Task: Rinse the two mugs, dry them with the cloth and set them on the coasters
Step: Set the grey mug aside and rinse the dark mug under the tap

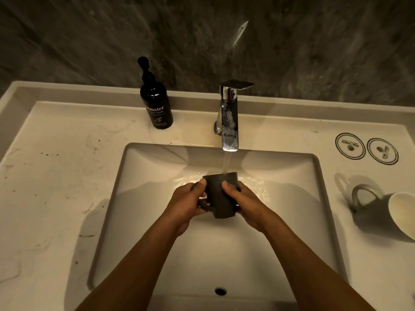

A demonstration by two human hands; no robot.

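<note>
A dark grey mug (219, 196) hangs over the white sink basin (157, 254), its rim tipped away from me under the running stream from the chrome tap (229, 122). My left hand (188, 205) grips it on the handle side and my right hand (242, 205) grips the other side. A second grey mug (379, 212) with a cream inside stands on the counter at the right edge, handle toward the basin. Two round white coasters, one (350, 145) and another (382, 151), lie behind that mug. No cloth is in view.
A black hand-wash pump bottle (156, 104) stands on the back ledge left of the tap. The pale marbled counter (56, 187) stretches to the left of the basin, with small dark specks. A dark stone wall rises behind.
</note>
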